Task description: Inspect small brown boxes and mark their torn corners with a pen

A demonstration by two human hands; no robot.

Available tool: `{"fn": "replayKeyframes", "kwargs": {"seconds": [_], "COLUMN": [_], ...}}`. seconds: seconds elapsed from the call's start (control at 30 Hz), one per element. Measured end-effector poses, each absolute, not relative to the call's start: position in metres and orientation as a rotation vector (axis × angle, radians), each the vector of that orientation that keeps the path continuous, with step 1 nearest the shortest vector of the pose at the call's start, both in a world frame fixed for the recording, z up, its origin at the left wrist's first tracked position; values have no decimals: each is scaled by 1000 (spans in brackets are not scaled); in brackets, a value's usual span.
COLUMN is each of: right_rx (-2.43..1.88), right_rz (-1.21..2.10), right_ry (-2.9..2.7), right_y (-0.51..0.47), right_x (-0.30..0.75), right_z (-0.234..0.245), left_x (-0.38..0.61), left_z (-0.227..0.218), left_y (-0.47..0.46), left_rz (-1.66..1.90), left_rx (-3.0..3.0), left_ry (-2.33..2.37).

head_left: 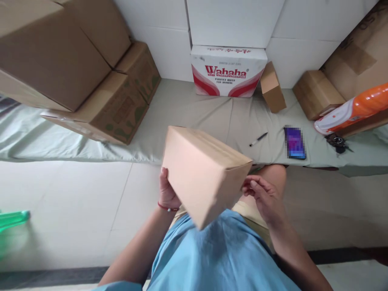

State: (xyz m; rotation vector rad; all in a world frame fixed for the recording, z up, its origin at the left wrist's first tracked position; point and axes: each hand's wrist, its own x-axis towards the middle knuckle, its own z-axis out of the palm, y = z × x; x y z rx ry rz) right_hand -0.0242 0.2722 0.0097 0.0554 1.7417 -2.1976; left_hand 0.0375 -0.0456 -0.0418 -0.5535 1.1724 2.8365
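Observation:
A plain tan cardboard box (197, 171) hangs tilted above my lap, one corner pointing down. My left hand (168, 190), with a red string bracelet at the wrist, grips it on the left side; the thumb shows and the other fingers are behind the box. By the right-hand end of the box is my right hand (259, 190), fingers loosely bent and a little apart, the fingertips at its edge. Whether they press on the cardboard I cannot tell. Beyond the box, a pen (258, 139) and a phone (295, 142) with a blurred screen lie on the green cloth (178, 105).
Large cardboard boxes (60, 52) are stacked at the left. Against the wall stands a white Wahaha carton (228, 72) beside a small upright box (273, 87). At right are another box (318, 93), an orange-and-white bottle (354, 107) and keys (337, 141). Something green (13, 218) stands on the floor.

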Motion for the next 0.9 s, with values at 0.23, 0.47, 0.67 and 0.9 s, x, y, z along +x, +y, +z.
{"fn": "replayKeyframes", "kwargs": {"seconds": [0.23, 0.47, 0.67, 0.9], "right_rx": [506, 467, 343, 89], "right_rz": [-2212, -2321, -2466, -2404], "right_ry": [1204, 1220, 1602, 1813], "right_y": [275, 294, 321, 303], "right_x": [-34, -28, -32, -29], "right_z": [-1, -31, -34, 11], "left_x": [26, 29, 33, 34], "left_z": [-4, 4, 18, 40], "left_y": [-35, -38, -49, -39], "left_rz": [2887, 2538, 2250, 2174], "left_rx": [-636, -270, 68, 123], "left_ry": [1524, 1975, 1991, 1917]}}
